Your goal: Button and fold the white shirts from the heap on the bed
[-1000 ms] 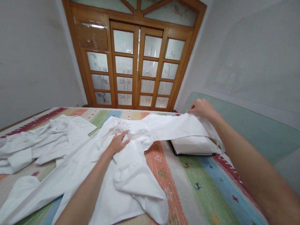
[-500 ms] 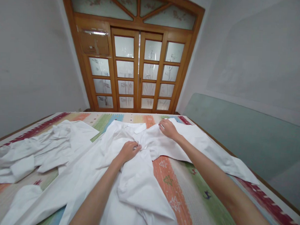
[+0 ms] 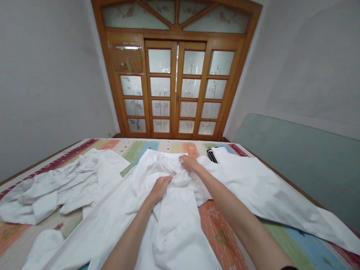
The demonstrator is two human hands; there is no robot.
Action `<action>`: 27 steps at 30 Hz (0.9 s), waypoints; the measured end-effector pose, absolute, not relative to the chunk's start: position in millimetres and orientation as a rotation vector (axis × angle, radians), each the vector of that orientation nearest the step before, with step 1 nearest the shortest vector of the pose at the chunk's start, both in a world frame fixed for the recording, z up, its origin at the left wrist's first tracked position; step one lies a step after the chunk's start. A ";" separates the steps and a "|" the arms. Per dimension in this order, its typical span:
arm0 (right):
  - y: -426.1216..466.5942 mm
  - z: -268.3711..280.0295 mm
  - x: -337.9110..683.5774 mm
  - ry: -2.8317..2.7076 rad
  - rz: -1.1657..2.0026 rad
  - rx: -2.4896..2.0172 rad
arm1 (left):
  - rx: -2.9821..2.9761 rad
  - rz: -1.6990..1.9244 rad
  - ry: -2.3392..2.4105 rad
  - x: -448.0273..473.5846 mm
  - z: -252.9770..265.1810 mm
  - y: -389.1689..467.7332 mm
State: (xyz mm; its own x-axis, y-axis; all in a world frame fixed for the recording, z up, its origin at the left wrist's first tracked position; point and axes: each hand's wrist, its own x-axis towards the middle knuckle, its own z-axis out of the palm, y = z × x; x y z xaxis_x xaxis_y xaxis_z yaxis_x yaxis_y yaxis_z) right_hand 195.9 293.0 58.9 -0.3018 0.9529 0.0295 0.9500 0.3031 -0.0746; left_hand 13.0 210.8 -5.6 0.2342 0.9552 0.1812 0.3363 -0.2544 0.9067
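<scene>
A white garment [image 3: 176,229] lies spread and wrinkled across the middle of the patterned bedcover; whether it is a shirt or trousers I cannot tell. My left hand [image 3: 162,186] is closed on a fold of it near the top, thumb pointing up and forward. Just beyond and to the right, my right hand [image 3: 189,163] grips the cloth by its far edge, fingers curled over it. Part of the gathered fabric between the hands is hidden by my fingers.
On the left lies a crumpled white garment [image 3: 48,189]. More white cloth [image 3: 272,189] stretches along the right side, with a black-and-white striped item [image 3: 212,155] at its far end. A pale green headboard-like panel [image 3: 303,159] stands at the right. Wooden glazed doors [image 3: 175,87] rise behind the bed.
My right hand has moved left, close to my left hand, and holds the garment's far edge. The black-and-white striped item has come into sight. The camera view has shifted slightly.
</scene>
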 end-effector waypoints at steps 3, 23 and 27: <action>304.9 53.3 203.8 -2.453 0.090 -1.873 | 1.682 1.036 1.204 12.0 -8.5 212.6; 360.2 31.8 224.3 -1.980 0.130 -1.975 | 2.168 0.847 1.230 14.4 0.0 207.6; 368.2 35.3 233.8 -2.046 0.123 -1.908 | 2.206 0.783 1.244 13.1 -7.8 211.9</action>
